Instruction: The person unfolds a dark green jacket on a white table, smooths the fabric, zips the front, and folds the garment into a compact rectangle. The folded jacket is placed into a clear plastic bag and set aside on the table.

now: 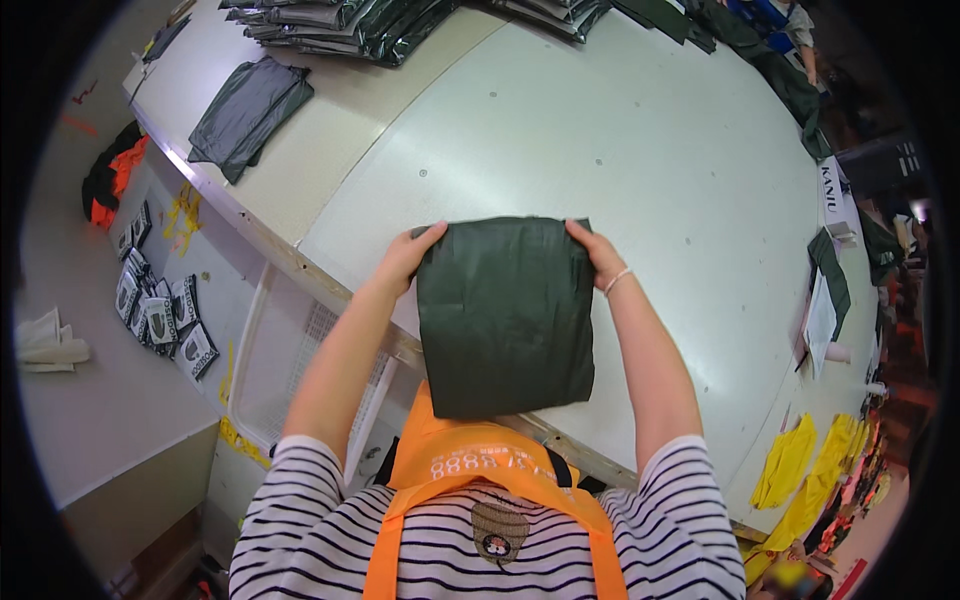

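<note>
A dark green folded garment [505, 315], squared into a flat rectangle, is held in front of me at the table's near edge. My left hand [408, 254] grips its far left corner, thumb on top and fingers hidden beneath. At the far right corner my right hand [598, 256] grips it the same way, a thin band around the wrist. The garment's near edge overhangs the table edge and reaches the orange apron [480, 455] on my front.
Stacks of dark bagged packs [350, 28] stand at the far left of the pale table [540, 130]. Nearer lies another dark folded pack [250, 112]. Small printed packets [160, 310] lie on the left surface, beside a white plastic basket [300, 350]. Yellow fabric [785, 465] hangs at right; another person's arm [808, 60] shows far right.
</note>
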Available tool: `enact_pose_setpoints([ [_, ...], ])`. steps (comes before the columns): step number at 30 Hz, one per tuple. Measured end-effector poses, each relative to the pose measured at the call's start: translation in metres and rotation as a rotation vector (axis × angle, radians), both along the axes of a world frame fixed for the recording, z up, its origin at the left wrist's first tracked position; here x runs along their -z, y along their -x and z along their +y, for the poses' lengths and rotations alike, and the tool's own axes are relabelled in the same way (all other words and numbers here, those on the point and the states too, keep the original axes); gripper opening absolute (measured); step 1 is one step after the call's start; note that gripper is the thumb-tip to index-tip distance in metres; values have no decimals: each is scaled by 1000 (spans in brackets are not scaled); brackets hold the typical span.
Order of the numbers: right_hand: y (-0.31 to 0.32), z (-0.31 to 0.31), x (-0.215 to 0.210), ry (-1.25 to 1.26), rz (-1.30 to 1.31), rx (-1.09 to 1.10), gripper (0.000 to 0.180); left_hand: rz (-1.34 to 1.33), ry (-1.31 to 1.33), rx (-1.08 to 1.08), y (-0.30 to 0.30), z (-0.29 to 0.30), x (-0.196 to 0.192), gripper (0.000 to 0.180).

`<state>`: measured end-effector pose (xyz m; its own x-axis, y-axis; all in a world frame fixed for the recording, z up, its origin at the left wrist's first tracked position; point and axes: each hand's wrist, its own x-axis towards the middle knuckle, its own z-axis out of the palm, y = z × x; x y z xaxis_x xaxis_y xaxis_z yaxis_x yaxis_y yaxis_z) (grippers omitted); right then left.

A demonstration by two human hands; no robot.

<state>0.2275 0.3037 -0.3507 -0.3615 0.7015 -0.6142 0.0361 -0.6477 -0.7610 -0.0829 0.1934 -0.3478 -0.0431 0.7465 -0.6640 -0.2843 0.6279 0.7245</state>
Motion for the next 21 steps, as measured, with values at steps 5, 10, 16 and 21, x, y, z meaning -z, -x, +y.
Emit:
enact_pose_setpoints([
  [5, -19, 9, -111, -293, 247, -10, 34, 496, -632, -43, -7, 20, -84, 51],
  [10, -69, -72, -179, -910, 35, -38, 36, 758, -1455, 88, -34, -44, -147, 59],
  [16, -92, -182, -46, -800, -475, -442, 22, 1033, -1167, 761, -40, -139, 20, 36],
  [21, -80, -167, -103, -509, -777, -447, 8, 1143, -1233, 571, -38, -133, -52, 27],
])
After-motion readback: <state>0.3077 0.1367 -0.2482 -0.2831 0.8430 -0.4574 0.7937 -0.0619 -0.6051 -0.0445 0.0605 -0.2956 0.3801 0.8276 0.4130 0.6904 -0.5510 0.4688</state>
